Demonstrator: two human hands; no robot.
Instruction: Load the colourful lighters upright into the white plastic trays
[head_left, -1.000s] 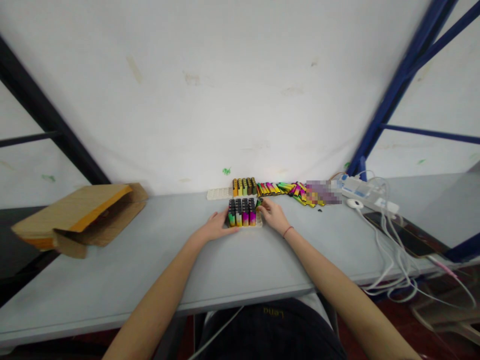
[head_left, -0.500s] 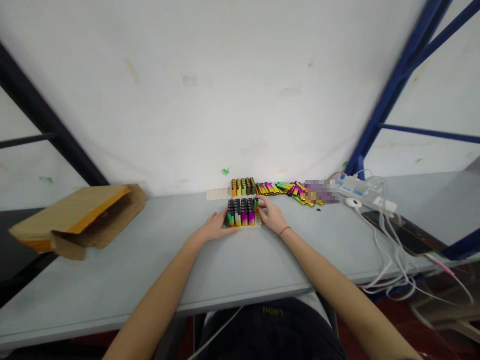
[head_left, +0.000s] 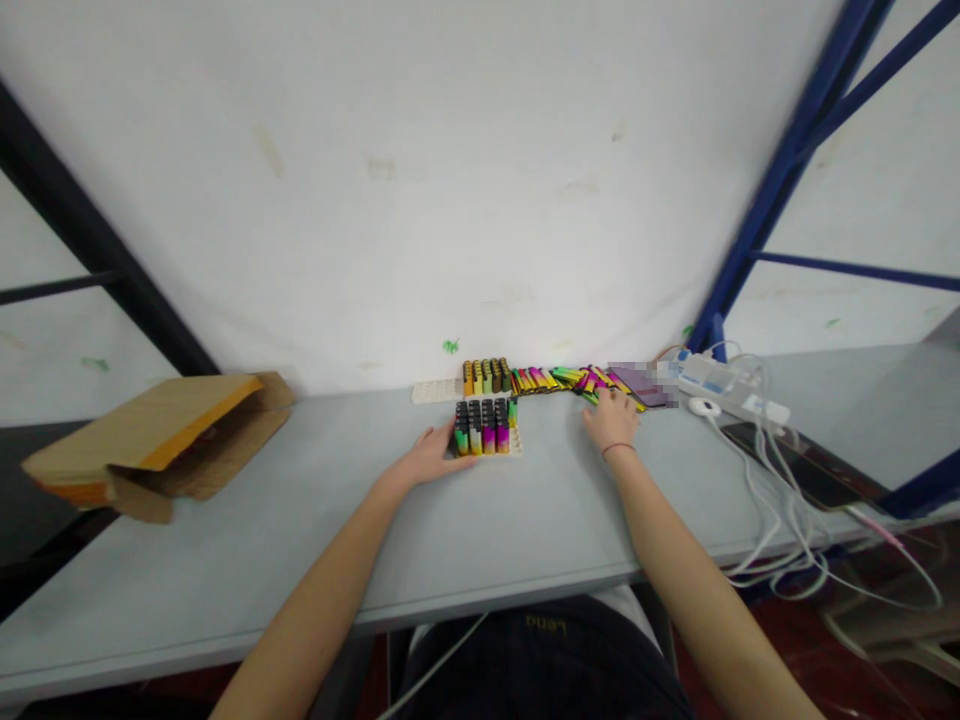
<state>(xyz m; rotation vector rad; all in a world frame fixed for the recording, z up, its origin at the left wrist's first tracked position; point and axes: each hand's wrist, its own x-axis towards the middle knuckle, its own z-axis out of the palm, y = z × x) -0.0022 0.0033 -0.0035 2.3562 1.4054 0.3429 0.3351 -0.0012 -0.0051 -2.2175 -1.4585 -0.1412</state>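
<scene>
Several colourful lighters [head_left: 484, 432] with black tops stand upright in a white holed tray [head_left: 516, 443]; a green-yellow lighter [head_left: 513, 412] is at the back of its right-hand row. My left hand [head_left: 431, 458] grips the left side of this tray, thumb along the front. To the right, my right hand [head_left: 611, 420] reaches down onto loose lighters [head_left: 589, 380] lying in a heap, its fingers apart. The fingertips are partly hidden, and no lighter shows in them.
Behind, another white tray [head_left: 435, 391] carries upright yellow-to-dark lighters [head_left: 486, 376]. An opened cardboard box [head_left: 157, 430] lies at the left. At the right are a power strip [head_left: 735, 390], tangled white cables [head_left: 776, 500] and a dark phone [head_left: 806, 465]. A wall [head_left: 480, 200] rises behind the table.
My right hand has moved right, from the tray's right side to the loose lighters, leaving the green-yellow lighter standing in the tray. My left hand has stayed in place.
</scene>
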